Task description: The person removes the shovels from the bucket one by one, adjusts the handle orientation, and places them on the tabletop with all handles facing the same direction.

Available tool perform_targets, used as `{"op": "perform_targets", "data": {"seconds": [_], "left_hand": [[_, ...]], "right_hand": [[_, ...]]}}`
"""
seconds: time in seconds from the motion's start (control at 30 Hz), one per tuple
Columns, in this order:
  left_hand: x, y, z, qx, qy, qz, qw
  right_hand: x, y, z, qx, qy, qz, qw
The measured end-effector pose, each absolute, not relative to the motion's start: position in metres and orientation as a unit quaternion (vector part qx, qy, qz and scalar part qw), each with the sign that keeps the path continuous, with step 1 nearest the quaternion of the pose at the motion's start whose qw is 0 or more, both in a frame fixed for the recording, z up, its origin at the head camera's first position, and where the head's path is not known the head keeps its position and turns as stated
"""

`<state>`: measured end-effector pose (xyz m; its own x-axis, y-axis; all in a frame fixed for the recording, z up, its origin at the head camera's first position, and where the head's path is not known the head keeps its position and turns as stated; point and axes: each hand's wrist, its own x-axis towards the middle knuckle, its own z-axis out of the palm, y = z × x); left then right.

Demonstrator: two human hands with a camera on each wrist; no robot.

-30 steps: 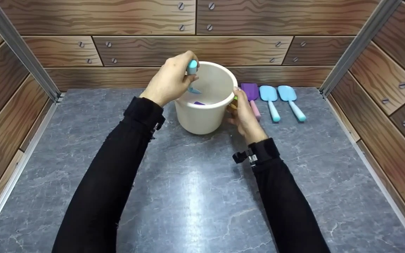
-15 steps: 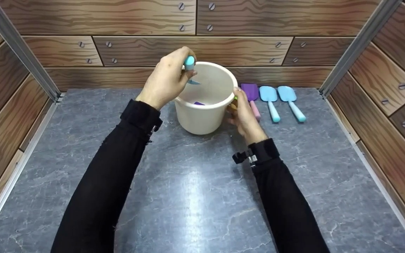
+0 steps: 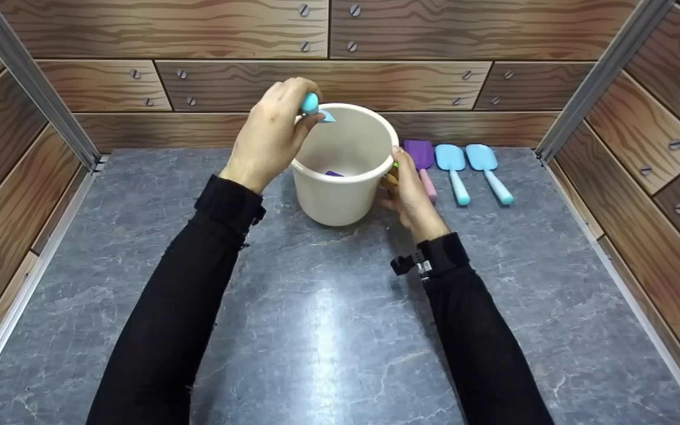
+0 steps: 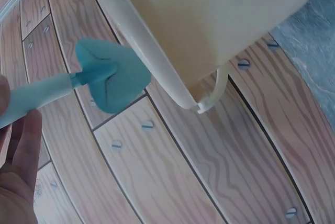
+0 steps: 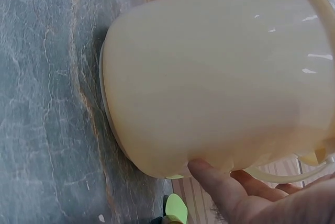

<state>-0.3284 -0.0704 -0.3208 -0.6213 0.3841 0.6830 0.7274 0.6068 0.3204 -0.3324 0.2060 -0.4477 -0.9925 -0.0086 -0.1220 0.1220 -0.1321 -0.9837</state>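
Observation:
My left hand (image 3: 270, 127) grips the turquoise handle of a small toy shovel (image 4: 112, 75) above the left rim of a cream bucket (image 3: 340, 198). In the left wrist view its light blue blade overlaps the bucket's rim. My right hand (image 3: 409, 192) holds the bucket's right side, thumb at the rim and fingertips against the outer wall. The bucket stands upright on the grey floor. Inside it a bit of something purple (image 3: 334, 173) shows above the near rim; the rest is hidden.
Right of the bucket lie a purple shovel (image 3: 419, 153) with a pink handle and two blue shovels (image 3: 450, 158) in a row. A light green, blade-shaped piece (image 5: 176, 208) lies near the bucket's base. Wood-patterned walls (image 3: 245, 85) enclose the back and sides.
My left hand has shifted to the left and slightly up, lifting the shovel out of the bucket and tilting it. My right hand and the bucket have stayed put.

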Motion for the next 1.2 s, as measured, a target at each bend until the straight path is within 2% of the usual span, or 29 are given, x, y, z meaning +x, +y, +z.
{"op": "perform_targets", "data": {"seconds": [0.2,0.5,1.2], "left_hand": [[-0.329,-0.079,-0.323,-0.314,-0.842,-0.299,0.322],[-0.335,-0.095,-0.337,-0.280,-0.839,-0.314,0.346],[-0.348,-0.125,-0.382,-0.217,-0.861,-0.318,0.331]], "right_hand": [[-0.331,0.206,-0.447,0.041,0.657,-0.752,0.045],[-0.332,0.206,-0.446,0.044,0.655,-0.753,0.046],[-0.332,0.206,-0.447,0.058,0.648,-0.758,0.042]]}}
